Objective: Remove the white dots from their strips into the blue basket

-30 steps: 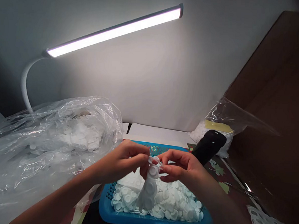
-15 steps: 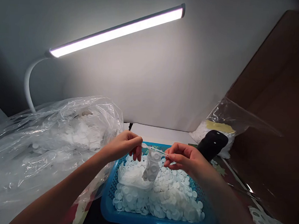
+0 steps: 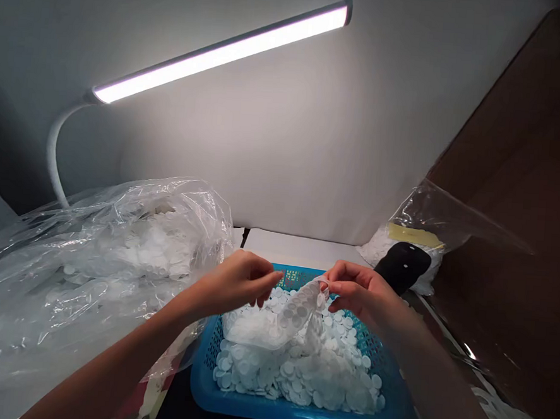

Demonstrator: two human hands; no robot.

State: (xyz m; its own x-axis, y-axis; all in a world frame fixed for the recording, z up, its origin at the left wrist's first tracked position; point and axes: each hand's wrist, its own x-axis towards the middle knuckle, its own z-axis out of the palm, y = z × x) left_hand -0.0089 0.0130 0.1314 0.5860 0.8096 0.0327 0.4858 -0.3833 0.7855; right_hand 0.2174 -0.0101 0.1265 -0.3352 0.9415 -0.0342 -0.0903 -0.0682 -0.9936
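Note:
A blue plastic basket (image 3: pixel 267 411) sits in front of me, heaped with small white round discs (image 3: pixel 326 377). My right hand (image 3: pixel 358 293) pinches the upper end of a thin white strip studded with discs (image 3: pixel 292 314); the strip slopes down to the left onto the heap. My left hand (image 3: pixel 238 279) hovers just left of the strip with its fingertips pinched together; whether anything is between them I cannot make out.
A large clear plastic bag of white discs (image 3: pixel 91 267) fills the left side. A smaller bag of white parts (image 3: pixel 411 233) and a black device (image 3: pixel 402 266) stand at the back right. A lit white desk lamp (image 3: pixel 214 50) hangs overhead. A brown board (image 3: pixel 521 218) leans at the right.
The hands have drawn apart. The strip, which hung down from both hands, is now held by the right hand alone and slopes down onto the heap.

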